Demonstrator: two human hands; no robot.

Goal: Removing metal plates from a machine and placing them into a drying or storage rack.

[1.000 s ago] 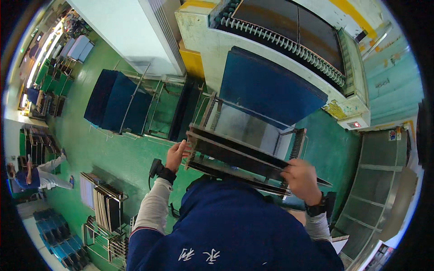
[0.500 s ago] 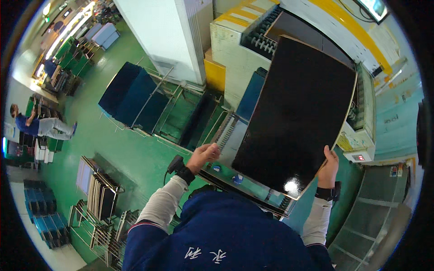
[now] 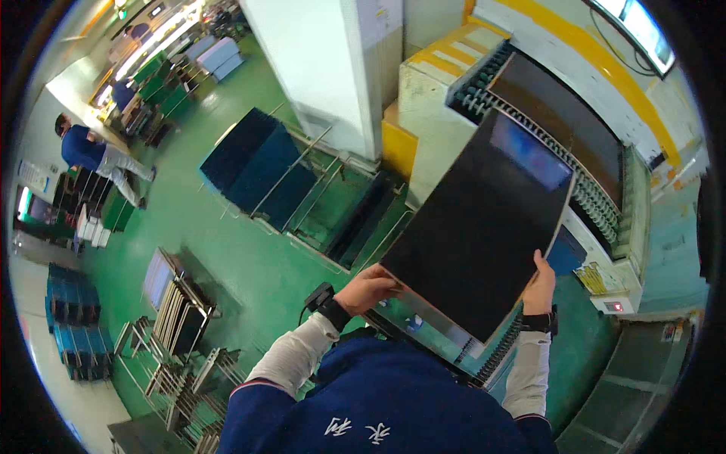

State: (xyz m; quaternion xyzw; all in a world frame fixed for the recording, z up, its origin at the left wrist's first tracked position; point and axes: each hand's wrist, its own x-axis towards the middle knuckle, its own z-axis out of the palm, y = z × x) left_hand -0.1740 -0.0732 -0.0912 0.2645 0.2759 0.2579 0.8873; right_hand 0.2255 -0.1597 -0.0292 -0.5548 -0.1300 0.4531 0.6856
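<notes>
Your left grip (image 3: 370, 288) is closed on the near-left corner of a black panel (image 3: 476, 227), a flat, glossy rectangle with a thin pale edge and a bluish-purple reflection across its far end; your right grip (image 3: 539, 286) holds its right edge. The panel is held tilted in front of you, its far end overlapping the near edge of the roller bed (image 3: 597, 208); you cannot tell whether they touch. Counting from the left, you have one co-worker (image 3: 98, 155) at the green floor's (image 3: 249, 280) far-left edge, two blue stacks (image 3: 76, 344) at its near-left edge, one white pillar (image 3: 318, 76) and one brownish-black sheet (image 3: 563, 113) on the rollers. For holders, an upright rack (image 3: 200, 331) at near left carries pale-edged boards (image 3: 170, 321), too crowded to count; right of it, a low rack (image 3: 292, 170) holds blue sheets (image 3: 253, 166) at its left end and dark ones (image 3: 364, 219) at its right.
</notes>
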